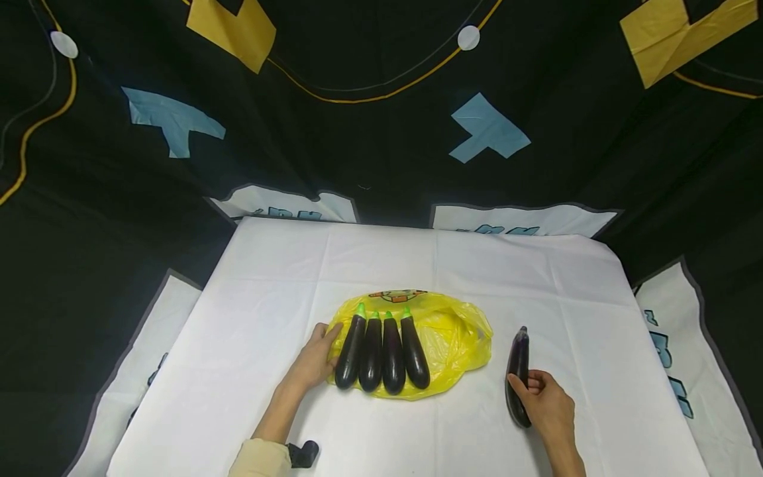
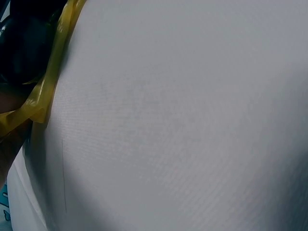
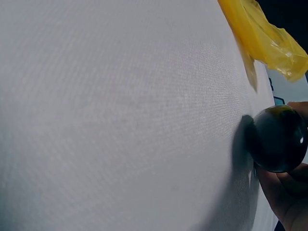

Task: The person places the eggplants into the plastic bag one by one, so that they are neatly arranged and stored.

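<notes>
Several dark purple eggplants (image 1: 371,354) with green stem ends lie side by side on a yellow plastic bag (image 1: 456,341) in the head view. At the bag's left edge, my left hand (image 1: 312,361) pinches the yellow plastic, its fingers close to the leftmost eggplant (image 1: 350,351). The left wrist view shows the bag's edge (image 2: 44,91) running between fingers and thumb. Off to the right of the bag, my right hand (image 1: 547,401) grips a single eggplant (image 1: 517,377) between thumb and fingers. Its rounded end (image 3: 276,139) faces the camera in the right wrist view.
A white cloth covers the table (image 1: 381,258). Black curtain (image 1: 369,152) with blue and yellow patches hangs behind and at the sides. A black strap piece (image 1: 304,454) shows beside the left sleeve (image 1: 261,458).
</notes>
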A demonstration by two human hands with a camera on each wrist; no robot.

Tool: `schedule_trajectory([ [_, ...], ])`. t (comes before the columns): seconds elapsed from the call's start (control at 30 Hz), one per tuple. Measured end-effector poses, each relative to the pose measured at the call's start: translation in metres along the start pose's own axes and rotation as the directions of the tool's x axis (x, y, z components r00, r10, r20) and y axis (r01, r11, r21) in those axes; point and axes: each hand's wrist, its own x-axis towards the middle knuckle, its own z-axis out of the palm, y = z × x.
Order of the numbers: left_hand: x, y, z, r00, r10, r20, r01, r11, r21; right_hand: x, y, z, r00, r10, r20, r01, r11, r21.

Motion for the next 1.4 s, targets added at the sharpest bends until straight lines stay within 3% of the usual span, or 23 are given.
schedule_trajectory([
  [1.1,0.001,-0.001,0.001,1.000,0.013,-0.010,-0.013,1.000,0.006,0.001,-0.001,-0.007,0.996,0.034,0.085,-0.037,0.999,0.039],
  [1.4,0.000,-0.002,0.001,0.999,0.047,-0.028,-0.047,0.999,0.009,0.001,-0.011,-0.012,0.997,-0.006,0.078,0.000,0.997,0.075],
])
